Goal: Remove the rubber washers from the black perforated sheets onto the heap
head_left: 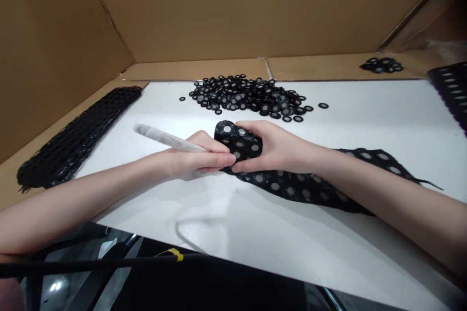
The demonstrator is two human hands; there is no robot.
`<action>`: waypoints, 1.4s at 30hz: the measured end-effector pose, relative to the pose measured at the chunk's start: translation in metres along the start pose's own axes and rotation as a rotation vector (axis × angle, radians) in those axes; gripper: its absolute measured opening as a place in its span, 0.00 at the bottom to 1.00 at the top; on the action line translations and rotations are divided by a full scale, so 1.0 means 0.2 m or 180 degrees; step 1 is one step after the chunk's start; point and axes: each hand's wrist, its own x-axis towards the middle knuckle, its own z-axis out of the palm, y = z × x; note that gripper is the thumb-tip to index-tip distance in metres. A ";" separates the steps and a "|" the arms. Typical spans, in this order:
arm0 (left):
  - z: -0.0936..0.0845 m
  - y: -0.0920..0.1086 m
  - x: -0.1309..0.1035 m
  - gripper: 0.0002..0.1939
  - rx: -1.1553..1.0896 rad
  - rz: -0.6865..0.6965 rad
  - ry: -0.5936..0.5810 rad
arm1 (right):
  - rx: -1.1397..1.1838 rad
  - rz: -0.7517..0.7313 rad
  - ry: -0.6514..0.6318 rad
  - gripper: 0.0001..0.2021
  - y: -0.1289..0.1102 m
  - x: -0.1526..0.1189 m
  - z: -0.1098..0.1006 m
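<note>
The two hands came together at the centre of the frame. The left hand pinched a pale pen-like tool, which slanted toward the upper left, its front end hidden by the fingers. The right hand was clamped around the raised end of a black dotted strip, whose remainder ran beneath the right forearm to the right of the frame. Above centre, a heap of ringed black discs lay on the white tabletop. A dark bundle lay at left; a small disc cluster sat upper right.
</note>
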 end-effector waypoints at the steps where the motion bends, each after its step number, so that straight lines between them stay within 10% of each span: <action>1: 0.00 0.00 0.00 0.24 -0.0023 -0.0033 -0.0050 | 0.0036 0.0012 -0.0033 0.14 0.00 0.00 0.00; 13: -0.09 -0.03 0.01 0.25 -0.0558 -0.0301 -0.0342 | -0.0340 -0.0013 0.0062 0.23 0.03 0.01 -0.01; 23: -0.19 -0.12 0.06 0.23 -0.0101 0.0126 0.0971 | -0.0690 0.0239 0.0646 0.07 0.05 0.15 0.03; 42: -0.17 -0.09 0.08 0.24 0.0320 -0.0015 0.0476 | -0.0423 0.0046 0.1025 0.07 0.10 0.18 0.10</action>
